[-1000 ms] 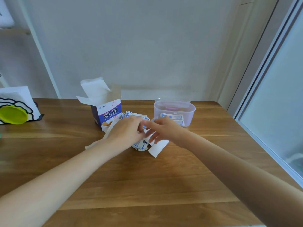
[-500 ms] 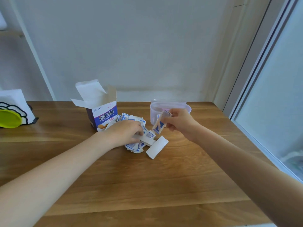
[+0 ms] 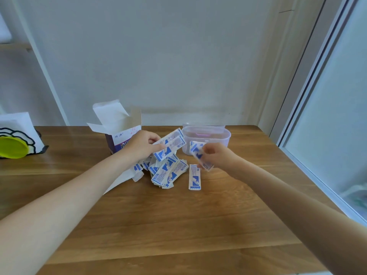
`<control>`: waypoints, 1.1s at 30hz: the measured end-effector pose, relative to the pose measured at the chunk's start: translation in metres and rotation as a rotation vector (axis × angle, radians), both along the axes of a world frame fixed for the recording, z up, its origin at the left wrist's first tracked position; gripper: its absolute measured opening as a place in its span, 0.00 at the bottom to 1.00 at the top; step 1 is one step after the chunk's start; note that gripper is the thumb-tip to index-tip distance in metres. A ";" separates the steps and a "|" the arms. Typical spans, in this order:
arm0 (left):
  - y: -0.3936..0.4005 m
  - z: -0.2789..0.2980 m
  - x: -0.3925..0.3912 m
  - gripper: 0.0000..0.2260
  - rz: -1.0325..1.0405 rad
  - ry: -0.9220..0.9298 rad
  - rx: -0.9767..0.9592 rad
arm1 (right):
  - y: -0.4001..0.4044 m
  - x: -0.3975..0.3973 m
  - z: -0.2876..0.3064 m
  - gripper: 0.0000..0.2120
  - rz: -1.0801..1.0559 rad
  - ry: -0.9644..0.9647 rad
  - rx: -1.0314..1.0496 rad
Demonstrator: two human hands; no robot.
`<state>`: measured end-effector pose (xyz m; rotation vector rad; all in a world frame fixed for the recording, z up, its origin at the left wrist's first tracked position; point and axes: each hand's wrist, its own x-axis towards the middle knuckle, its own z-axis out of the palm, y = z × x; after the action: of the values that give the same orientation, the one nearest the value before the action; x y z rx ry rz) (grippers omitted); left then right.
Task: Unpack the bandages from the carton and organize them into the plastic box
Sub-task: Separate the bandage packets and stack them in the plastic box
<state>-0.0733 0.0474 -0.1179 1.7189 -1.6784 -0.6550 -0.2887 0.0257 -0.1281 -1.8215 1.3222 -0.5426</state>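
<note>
Loose bandages (image 3: 168, 172) lie heaped on the table (image 3: 178, 225) just beneath the left hand (image 3: 142, 144), which pinches two strips. The right hand (image 3: 215, 155) pinches another strip, with the plastic box (image 3: 206, 135) just beyond it. Best to align the strips flat before dropping them in.
</note>
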 end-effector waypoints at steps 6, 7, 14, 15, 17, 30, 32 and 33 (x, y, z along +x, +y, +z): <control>0.001 0.004 -0.018 0.07 -0.001 0.066 0.063 | 0.001 0.019 0.010 0.07 -0.034 -0.043 -0.139; 0.001 0.004 -0.020 0.08 -0.036 0.002 0.055 | 0.001 0.020 0.012 0.08 -0.010 0.113 -0.321; 0.000 -0.001 -0.028 0.13 -0.157 -0.087 0.167 | 0.002 0.016 0.009 0.07 0.235 0.354 -0.454; 0.001 -0.002 -0.028 0.14 -0.143 -0.021 0.203 | 0.001 0.014 0.008 0.04 0.219 0.340 -0.462; 0.002 -0.004 -0.027 0.13 -0.140 0.053 0.244 | 0.000 0.010 0.007 0.08 0.170 0.297 -0.427; -0.003 -0.002 -0.027 0.09 -0.121 -0.036 0.136 | -0.005 -0.009 0.014 0.09 0.035 -0.043 -0.130; -0.003 -0.003 -0.039 0.08 -0.173 -0.010 0.120 | 0.000 -0.002 0.011 0.09 0.132 0.159 -0.216; -0.002 -0.004 -0.044 0.08 -0.195 -0.017 0.114 | 0.000 -0.001 0.010 0.09 0.150 0.241 -0.279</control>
<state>-0.1175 0.0449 -0.1214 1.6549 -1.8687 -0.8425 -0.2899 0.0262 -0.1183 -2.2544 1.3013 -0.4550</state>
